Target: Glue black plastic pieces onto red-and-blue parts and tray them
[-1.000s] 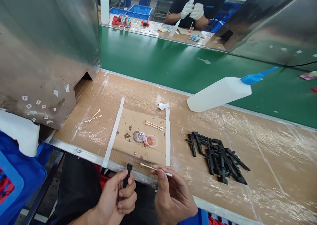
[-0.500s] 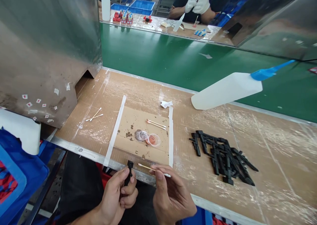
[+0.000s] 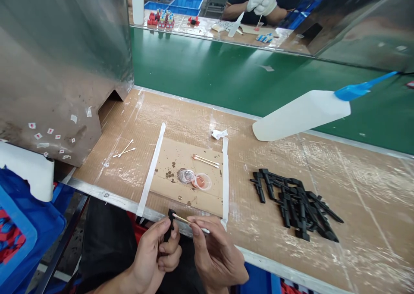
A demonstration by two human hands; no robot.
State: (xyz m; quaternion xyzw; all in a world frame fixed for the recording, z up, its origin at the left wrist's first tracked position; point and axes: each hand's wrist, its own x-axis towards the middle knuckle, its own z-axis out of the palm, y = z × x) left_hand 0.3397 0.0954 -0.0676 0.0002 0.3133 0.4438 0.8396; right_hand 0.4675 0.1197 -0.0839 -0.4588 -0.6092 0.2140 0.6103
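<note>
A small black plastic part (image 3: 171,218) stands upright in the grip of my left hand (image 3: 158,246), its lower end hidden by the fingers. My right hand (image 3: 218,251) pinches a cotton swab (image 3: 184,219), whose tinted tip meets or nearly meets the black part's upper end. Just beyond my hands lies a stained cardboard pad (image 3: 200,201) edged with white tape. On it are a small clear cup with reddish liquid (image 3: 201,181), a clear lid beside it (image 3: 185,176) and a pair of cotton swabs (image 3: 206,161). Several similar black parts (image 3: 299,205) are heaped to the right.
A white squeeze bottle (image 3: 300,115) with a blue nozzle leans at the back right. Two crossed swabs (image 3: 124,149) lie left. A metal panel (image 3: 64,70) bounds the left side. Beyond the green belt (image 3: 200,70), a person's gloved hands (image 3: 263,1) work.
My right hand has moved left, bringing the swab's tip to the black part. My left hand stays nearly still. The view has shifted slightly.
</note>
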